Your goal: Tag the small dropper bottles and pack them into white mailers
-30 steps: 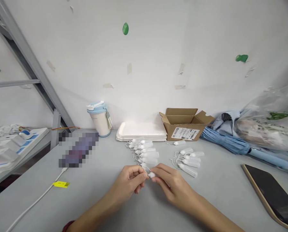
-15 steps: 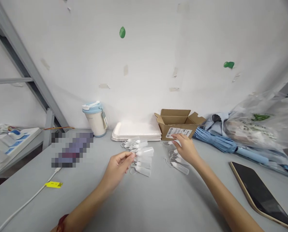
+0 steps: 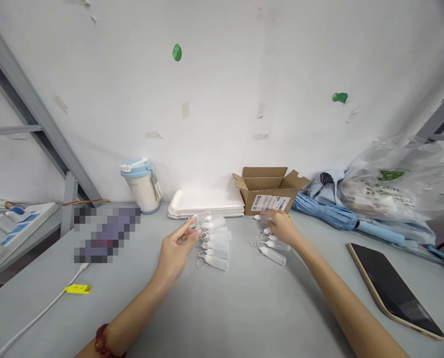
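Observation:
Several small translucent squeeze bottles (image 3: 217,247) with thin nozzles and looped cap cords lie in a column on the grey table. My left hand (image 3: 175,251) hovers at their cord ends, thumb and index finger apart, holding nothing. A smaller group of the same bottles (image 3: 274,255) lies to the right. My right hand (image 3: 283,228) reaches over the far end of that group, in front of the cardboard box (image 3: 249,203). Its fingers close on a small squeeze bottle (image 3: 258,217), whose nozzle end shows left of the fingertips; its body is mostly hidden.
White padded envelopes (image 3: 207,203) lie stacked by the wall. A tumbler (image 3: 143,191) stands left of them. A blue umbrella (image 3: 326,211) and plastic bag (image 3: 389,186) are at right, a phone (image 3: 393,291) nearer. A white cable (image 3: 39,318) crosses the table's left.
My left hand has let go of a bottle in the left column, its thumb and index finger spreading. My right hand has lowered onto the far bottle. The view has shifted slightly.

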Motion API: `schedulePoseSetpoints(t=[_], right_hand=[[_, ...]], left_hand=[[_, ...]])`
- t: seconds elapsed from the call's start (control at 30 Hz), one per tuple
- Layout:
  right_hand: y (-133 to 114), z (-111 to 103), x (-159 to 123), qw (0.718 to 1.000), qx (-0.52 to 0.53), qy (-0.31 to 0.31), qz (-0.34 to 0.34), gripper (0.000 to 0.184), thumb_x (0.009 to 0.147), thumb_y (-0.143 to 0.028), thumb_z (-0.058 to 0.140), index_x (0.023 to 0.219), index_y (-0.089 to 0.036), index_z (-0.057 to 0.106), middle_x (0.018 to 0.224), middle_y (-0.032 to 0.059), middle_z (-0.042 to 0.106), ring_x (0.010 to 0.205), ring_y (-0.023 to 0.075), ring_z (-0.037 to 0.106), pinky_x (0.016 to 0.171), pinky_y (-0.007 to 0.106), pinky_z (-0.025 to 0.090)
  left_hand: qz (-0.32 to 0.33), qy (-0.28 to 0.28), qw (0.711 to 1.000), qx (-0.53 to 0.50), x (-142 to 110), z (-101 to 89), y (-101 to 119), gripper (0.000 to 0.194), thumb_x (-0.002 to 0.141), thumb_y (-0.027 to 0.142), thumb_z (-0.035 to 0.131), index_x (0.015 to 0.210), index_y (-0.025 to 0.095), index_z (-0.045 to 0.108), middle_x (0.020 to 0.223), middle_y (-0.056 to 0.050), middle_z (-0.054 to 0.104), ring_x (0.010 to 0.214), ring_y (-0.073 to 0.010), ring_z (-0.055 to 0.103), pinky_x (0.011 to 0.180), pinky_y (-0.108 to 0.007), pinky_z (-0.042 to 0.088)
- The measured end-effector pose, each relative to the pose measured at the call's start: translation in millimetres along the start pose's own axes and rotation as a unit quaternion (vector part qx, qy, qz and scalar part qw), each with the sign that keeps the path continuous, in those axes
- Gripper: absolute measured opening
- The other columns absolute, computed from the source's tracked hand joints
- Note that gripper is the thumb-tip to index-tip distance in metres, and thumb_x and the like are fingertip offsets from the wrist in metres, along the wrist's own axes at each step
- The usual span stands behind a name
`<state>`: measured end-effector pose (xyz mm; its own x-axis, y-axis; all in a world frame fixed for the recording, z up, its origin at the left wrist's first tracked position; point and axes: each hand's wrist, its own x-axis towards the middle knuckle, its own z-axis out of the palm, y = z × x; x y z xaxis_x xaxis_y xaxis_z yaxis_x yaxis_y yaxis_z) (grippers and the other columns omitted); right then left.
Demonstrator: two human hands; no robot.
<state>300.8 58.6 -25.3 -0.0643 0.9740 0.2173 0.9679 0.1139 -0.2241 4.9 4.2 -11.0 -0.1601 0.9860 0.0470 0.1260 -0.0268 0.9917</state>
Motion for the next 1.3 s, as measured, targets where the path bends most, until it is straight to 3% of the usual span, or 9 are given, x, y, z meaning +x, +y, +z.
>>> schedulePoseSetpoints(t=[0.2,0.43,0.53,0.63,0.73,0.93,1.17,1.3], right_hand=[[-0.8,7.8,3.6,1.0,0.025,0.017,0.005,0.032,0.076,-0.008,0.052,0.103,-0.019,0.065,0.106,0.0079,0.067,0.1,0.0273,0.058,0.08,0.035,0.042],[-20.1,-0.4,-4.6,0.994,0.088,0.064,-0.031,0.027,0.085,-0.017,0.043,0.105,-0.017,0.061,0.109,0.011,0.064,0.106,0.0268,0.054,0.088,0.039,0.039],[-41.8,-13.7,-20.1,0.986,0.138,0.073,-0.056,0.028,0.09,-0.028,0.038,0.111,-0.019,0.054,0.11,0.009,0.063,0.1,0.0213,0.058,0.081,0.032,0.044],[-67.7,-23.2,-40.0,0.961,0.265,0.032,-0.067,0.03,0.092,-0.036,0.033,0.109,-0.02,0.051,0.086,0.0049,0.067,0.067,0.0159,0.058,0.059,0.026,0.044],[-89.6,-26.2,-56.3,0.944,0.32,-0.005,-0.085,0.028,0.092,-0.037,0.035,0.108,-0.02,0.05,0.078,0.0013,0.064,0.056,0.0126,0.049,0.054,0.025,0.039],[-109.4,-26.7,-71.5,0.905,0.414,-0.069,-0.065,0.028,0.092,-0.041,0.034,0.097,-0.02,0.053,0.067,-0.0018,0.055,0.054,0.0105,0.044,0.05,0.023,0.033],[-110.8,-23.8,-74.1,0.904,0.415,-0.098,-0.038,0.03,0.088,-0.047,0.041,0.089,-0.02,0.054,0.06,-0.004,0.044,0.054,0.0104,0.038,0.05,0.023,0.029],[-110.7,-24.5,-71.8,0.9,0.421,-0.107,-0.025,0.03,0.085,-0.048,0.048,0.085,-0.02,0.056,0.066,-0.0025,0.048,0.058,0.0108,0.04,0.053,0.023,0.032]], left_hand=[[0.017,0.044,0.998,-0.038,4.7,-7.5,-0.5,0.059,0.069,0.044,0.066,0.122,0.021,0.056,0.086,-0.001,0.055,0.085,-0.0153,0.05,0.073,-0.025,0.038],[-0.002,-0.003,1.0,-0.027,-6.6,-4.7,-0.1,0.044,0.073,0.041,0.061,0.111,0.019,0.062,0.086,-0.003,0.06,0.083,-0.0163,0.052,0.075,-0.026,0.04],[0.005,-0.039,0.999,-0.008,-12.4,-1.9,-0.4,0.04,0.075,0.04,0.058,0.106,0.016,0.063,0.079,-0.002,0.058,0.072,-0.0141,0.051,0.067,-0.025,0.041],[0.04,-0.08,0.996,0.025,-18.4,0.9,-2.3,0.037,0.078,0.038,0.055,0.108,0.017,0.06,0.076,0.0,0.053,0.065,-0.0116,0.049,0.06,-0.023,0.04],[0.078,-0.113,0.988,0.069,-23.7,3.2,-3.7,0.036,0.082,0.036,0.052,0.113,0.02,0.056,0.081,0.0,0.054,0.064,-0.0105,0.048,0.057,-0.022,0.04],[0.127,-0.157,0.971,0.129,-29.4,3.8,-1.3,0.03,0.084,0.032,0.049,0.11,0.02,0.058,0.084,-0.003,0.058,0.063,-0.0114,0.05,0.054,-0.021,0.039],[0.129,-0.163,0.97,0.127,-31.7,3.5,-0.8,0.022,0.085,0.032,0.048,0.09,0.018,0.063,0.075,-0.002,0.059,0.066,-0.0137,0.052,0.059,-0.023,0.04],[0.093,-0.19,0.975,0.072,-32.6,2.0,2.6,0.022,0.083,0.035,0.05,0.084,0.018,0.064,0.079,-0.003,0.059,0.069,-0.0143,0.051,0.06,-0.023,0.04]])
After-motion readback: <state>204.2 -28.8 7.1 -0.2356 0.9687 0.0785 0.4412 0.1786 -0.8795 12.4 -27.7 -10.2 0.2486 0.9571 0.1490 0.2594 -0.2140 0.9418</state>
